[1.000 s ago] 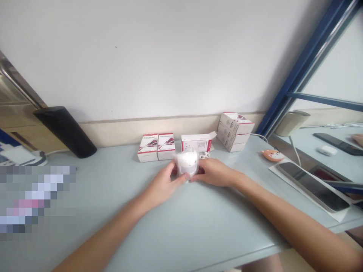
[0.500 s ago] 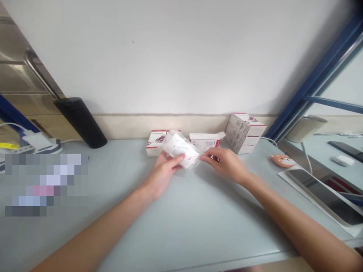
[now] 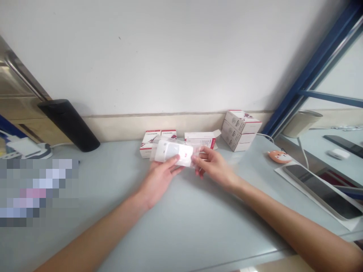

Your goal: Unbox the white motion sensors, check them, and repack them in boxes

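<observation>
A white plastic device with a greyish panel and a small red mark (image 3: 185, 155) lies inside a clear plastic bag (image 3: 153, 154), held above the desk between both hands. My left hand (image 3: 160, 177) grips it from below, thumb on its front face. At the right end, the fingers of my right hand (image 3: 214, 164) pinch the bag and the device's edge. Just behind, a white and red carton (image 3: 200, 136) lies with its end flap open to the right. Two closed cartons (image 3: 146, 140) stand to its left, partly hidden by the bag.
At the back right is a stack of three cartons (image 3: 241, 130). A black cylinder (image 3: 72, 126) stands at the left, near a power strip with a charger (image 3: 24, 146). On the right lie an orange animal-faced item (image 3: 279, 156) and a phone (image 3: 323, 190) on white paper. A wall borders the desk.
The bagged device has turned from a steep tilt to nearly level, its front facing me. My right hand has moved in from the bag's loose end onto the device's edge.
</observation>
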Motion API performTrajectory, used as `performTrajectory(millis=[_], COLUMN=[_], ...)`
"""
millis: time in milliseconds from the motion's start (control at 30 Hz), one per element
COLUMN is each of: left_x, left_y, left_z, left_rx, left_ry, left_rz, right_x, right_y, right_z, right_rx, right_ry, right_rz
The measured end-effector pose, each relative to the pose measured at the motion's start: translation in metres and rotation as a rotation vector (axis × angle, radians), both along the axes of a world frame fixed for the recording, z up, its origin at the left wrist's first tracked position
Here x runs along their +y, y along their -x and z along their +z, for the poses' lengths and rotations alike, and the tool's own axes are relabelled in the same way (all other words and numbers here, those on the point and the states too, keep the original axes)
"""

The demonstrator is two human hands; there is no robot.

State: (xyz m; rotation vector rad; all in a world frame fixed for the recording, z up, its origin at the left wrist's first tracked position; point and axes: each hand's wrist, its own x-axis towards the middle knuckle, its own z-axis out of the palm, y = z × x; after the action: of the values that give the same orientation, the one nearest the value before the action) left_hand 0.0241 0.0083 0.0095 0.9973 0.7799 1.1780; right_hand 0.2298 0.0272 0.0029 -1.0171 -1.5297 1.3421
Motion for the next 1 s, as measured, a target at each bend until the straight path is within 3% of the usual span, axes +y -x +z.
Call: performTrajectory(millis=[133,267,400,467,533,633,833,900,1000], left_x=[0.002,0.01,0.022,0.025,0.023,0.014,0.005,0.008,0.012], left_y=[0.005,0.016,0.03,0.037,0.04,0.037,0.026,0.027,0.028], left_z=[-0.001,-0.012,-0.018,-0.016,-0.01,-0.001,-0.003,-0.007,-0.012], left_rx=[0.193,0.537,0.875,0.984,1.066,1.109,0.865,0.899,1.007], left_ry=[-0.148,-0.539,-0.797,-0.872,-0.944,-0.904,-0.477,-0.473,-0.59], left_rz=[0.166,0.18,0.413,0.364,0.185,0.034,0.037,0.022,0.056], right_x=[0.003,0.008,0.01,0.009,0.007,0.006,0.01,0.013,0.018], right_y=[-0.004,-0.015,-0.02,-0.02,-0.019,-0.017,-0.016,-0.017,-0.021], right_z=[-0.003,-0.004,-0.001,0.003,0.007,0.013,0.006,0.0,-0.005], right_rx=[0.064,0.145,0.198,0.167,0.083,-0.016,-0.094,-0.128,-0.175], right_ry=[0.052,0.15,0.181,0.113,0.007,-0.085,-0.111,-0.123,-0.177], right_rz=[-0.049,0.033,0.052,0.026,-0.025,-0.084,-0.101,-0.108,-0.144])
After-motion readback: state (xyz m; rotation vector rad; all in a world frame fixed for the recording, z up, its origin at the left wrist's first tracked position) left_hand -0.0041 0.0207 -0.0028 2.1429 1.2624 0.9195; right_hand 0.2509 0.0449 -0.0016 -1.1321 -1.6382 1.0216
